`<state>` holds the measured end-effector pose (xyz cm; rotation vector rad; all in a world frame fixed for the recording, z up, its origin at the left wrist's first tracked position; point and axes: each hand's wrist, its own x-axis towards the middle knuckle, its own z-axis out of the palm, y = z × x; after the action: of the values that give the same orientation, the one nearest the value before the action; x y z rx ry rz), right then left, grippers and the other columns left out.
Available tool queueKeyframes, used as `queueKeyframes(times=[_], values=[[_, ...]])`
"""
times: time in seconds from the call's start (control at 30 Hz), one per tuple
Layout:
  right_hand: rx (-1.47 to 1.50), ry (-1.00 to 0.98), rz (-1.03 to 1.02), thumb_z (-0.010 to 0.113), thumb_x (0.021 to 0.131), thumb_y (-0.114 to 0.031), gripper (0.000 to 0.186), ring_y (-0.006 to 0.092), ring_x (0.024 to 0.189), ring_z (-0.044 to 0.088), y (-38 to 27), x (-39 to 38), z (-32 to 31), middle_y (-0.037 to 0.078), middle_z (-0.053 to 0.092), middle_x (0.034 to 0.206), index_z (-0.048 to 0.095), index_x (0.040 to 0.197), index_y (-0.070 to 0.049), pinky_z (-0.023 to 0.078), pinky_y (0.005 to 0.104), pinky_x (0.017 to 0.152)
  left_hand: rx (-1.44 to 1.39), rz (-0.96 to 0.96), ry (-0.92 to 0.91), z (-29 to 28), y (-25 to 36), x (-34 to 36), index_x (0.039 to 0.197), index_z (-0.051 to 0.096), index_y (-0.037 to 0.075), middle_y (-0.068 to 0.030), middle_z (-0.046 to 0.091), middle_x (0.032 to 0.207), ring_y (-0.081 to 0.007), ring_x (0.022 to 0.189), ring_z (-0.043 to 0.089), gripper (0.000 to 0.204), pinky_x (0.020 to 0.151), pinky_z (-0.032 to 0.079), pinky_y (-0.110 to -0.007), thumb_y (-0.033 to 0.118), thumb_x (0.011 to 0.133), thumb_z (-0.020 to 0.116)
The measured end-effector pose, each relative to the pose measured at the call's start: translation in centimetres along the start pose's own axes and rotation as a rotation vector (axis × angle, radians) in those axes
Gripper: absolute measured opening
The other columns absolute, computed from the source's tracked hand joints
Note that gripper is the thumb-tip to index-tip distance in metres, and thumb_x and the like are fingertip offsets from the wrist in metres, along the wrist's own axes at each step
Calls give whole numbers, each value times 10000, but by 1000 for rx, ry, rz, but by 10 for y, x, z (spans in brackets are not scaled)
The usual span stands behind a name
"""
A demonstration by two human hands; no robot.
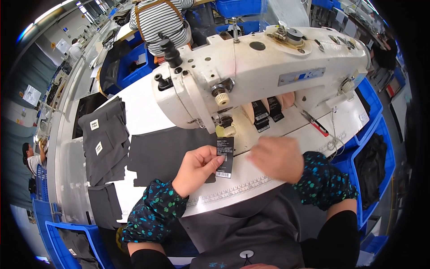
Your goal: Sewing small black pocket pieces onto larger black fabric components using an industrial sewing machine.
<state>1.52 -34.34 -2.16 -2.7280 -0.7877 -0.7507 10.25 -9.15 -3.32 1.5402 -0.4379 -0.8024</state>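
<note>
- Head view: the left hand (195, 170) pinches a black label (225, 148) at the sewing machine's (190, 101) needle end.
- The blurred right hand (277, 159) hovers nearby; whether it grips anything, I cannot tell.
- Right-hand blue bin (390, 159): dark cloth (371, 168).
- Lower-left bin (97, 242), cut off: dark pieces (78, 246).

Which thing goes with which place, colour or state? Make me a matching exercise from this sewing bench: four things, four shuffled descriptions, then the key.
Things
1. Black label
2. Sewing machine
3. Snips
4. Fabric stack

Descriptions
A. Dark grey, at the left of the table, with small white patches
B. Lying to the right, with a red and black handle
C. Under the thumb of the left hand
D. White, its long arm spanning above the table

Right pairs: 1-C, 2-D, 3-B, 4-A
</note>
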Motion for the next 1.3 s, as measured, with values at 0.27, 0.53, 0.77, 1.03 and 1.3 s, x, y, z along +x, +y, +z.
queueKeyframes(times=[0.27,0.53,0.77,1.03,1.3], values=[[19,-39,371,728,820,-173,158,279,679,653,52,-1,16,57,603,848,616,900,-94,522,407,578,-24,21,39,9,7,3,1042,651,-36,21,685,904,-19,774,575,105,690,481,-194,61,1001,650],[-126,89,328,709,785,-17,332,341,1114,599,92,-15,2,99,666,1112,699,1113,-67,554,420,834,79,59,-27,-3,-1,4,1047,686,-34,59,655,849,9,734,540,131,649,471,-180,83,989,676],[-110,124,231,710,798,-20,171,314,958,667,105,-21,2,86,707,1022,727,965,-53,563,405,777,-17,45,-46,-4,2,4,1066,695,-29,40,687,893,-4,781,573,136,696,493,-178,81,990,674],[-96,89,-12,660,748,-83,146,211,759,670,37,-8,-12,57,679,899,681,890,-54,529,343,604,-179,-101,-81,-5,2,4,1057,715,-1,19,711,925,-32,822,601,127,734,504,-207,94,1003,650],[75,120,-371,704,807,-199,118,154,648,559,-29,19,28,12,547,765,637,830,-105,449,278,530,108,105,34,-2,-5,2,1064,708,-10,20,690,800,-12,674,528,138,595,461,-207,78,957,708]])
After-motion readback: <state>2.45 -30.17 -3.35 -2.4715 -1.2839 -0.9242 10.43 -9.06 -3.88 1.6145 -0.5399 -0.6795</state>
